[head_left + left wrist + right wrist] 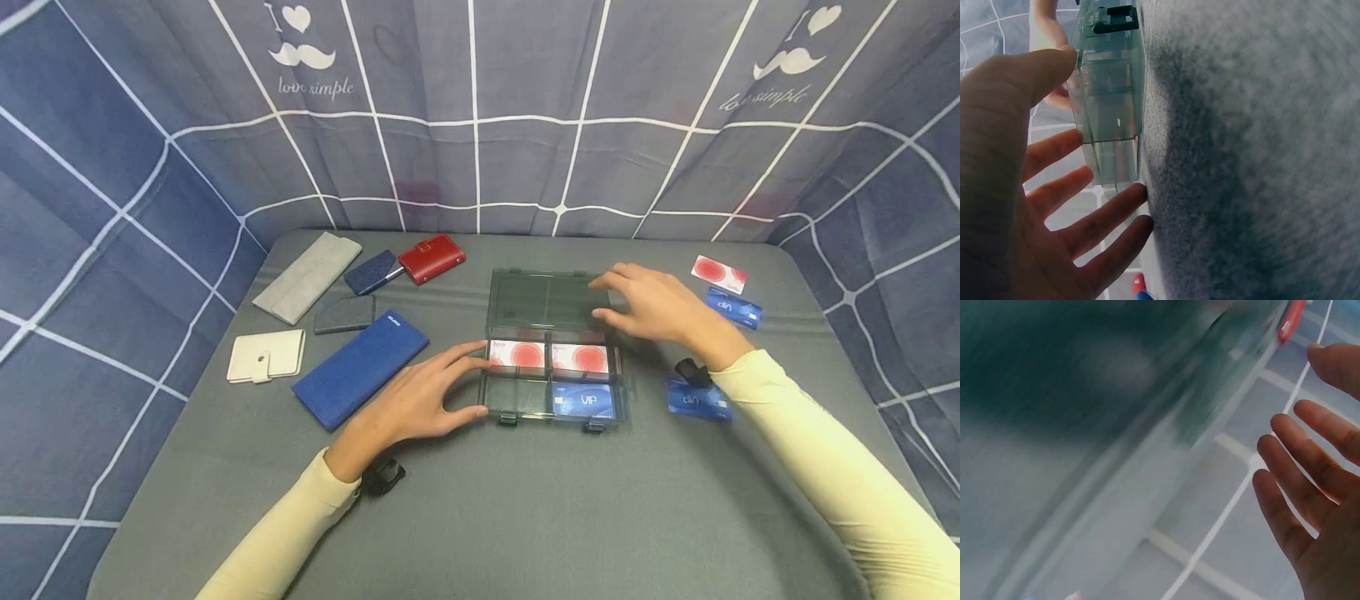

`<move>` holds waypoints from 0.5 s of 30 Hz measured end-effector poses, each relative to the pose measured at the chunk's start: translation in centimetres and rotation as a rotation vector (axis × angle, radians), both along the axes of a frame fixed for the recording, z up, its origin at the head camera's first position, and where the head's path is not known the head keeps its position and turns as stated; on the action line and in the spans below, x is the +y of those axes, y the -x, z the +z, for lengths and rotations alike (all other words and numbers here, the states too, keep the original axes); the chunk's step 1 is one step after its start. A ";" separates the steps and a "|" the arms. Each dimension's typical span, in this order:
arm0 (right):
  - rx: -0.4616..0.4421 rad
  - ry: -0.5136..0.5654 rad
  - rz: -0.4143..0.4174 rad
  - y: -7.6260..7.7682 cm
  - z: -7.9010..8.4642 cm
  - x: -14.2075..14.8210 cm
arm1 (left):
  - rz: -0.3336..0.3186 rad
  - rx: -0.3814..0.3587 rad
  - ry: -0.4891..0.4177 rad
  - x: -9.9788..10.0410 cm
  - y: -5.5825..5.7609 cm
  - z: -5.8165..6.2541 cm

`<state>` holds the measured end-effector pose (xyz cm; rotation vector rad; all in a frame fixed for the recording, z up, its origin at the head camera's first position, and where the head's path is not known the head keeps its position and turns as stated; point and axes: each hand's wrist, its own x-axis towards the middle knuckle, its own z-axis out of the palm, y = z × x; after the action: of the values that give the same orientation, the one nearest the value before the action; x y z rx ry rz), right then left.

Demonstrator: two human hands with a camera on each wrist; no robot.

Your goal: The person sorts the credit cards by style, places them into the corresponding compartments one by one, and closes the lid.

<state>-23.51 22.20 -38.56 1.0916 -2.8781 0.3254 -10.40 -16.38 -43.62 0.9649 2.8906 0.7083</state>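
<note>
A clear greenish plastic box [517,396] lies on the table with its lid [525,300] swung back. Red-and-white cards [517,353] fill both of its rear compartments, and a blue VIP card [583,401] lies in the front right one; no card shows in the front left one. At the box's left side is my left hand [423,398], fingers spread and fairly straight; its thumb touches the box edge [1075,59] in the left wrist view. My right hand [652,304] hovers by the lid's right edge, its fingers extended and nothing held.
To the left lie a long blue wallet [360,367], a white card holder [266,356], a grey wallet [307,277], a dark grey holder [345,315], a navy holder [371,272] and a red wallet [432,258]. On the right are a red-and-white card [718,273] and blue cards [733,308].
</note>
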 end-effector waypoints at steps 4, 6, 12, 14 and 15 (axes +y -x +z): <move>-0.027 0.006 -0.091 1.3 -0.7 3.4 | -0.002 -0.004 0.002 0.1 0.1 0.1; -0.047 0.016 -0.132 1.9 -1.1 5.0 | 0.003 -0.009 0.006 0.1 0.1 0.1; -0.119 0.051 -0.252 3.2 -1.9 9.2 | 0.010 -0.018 0.020 0.1 0.0 0.2; -0.129 0.068 -0.285 3.7 -2.3 10.5 | 0.007 -0.020 0.016 0.1 0.0 0.1; -0.130 0.078 -0.294 3.9 -2.4 11.1 | 0.005 -0.019 0.012 0.1 0.0 0.1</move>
<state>-27.38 33.30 -41.00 0.6441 -3.0506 0.5019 -10.35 -16.32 -43.54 0.9451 2.8786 0.6953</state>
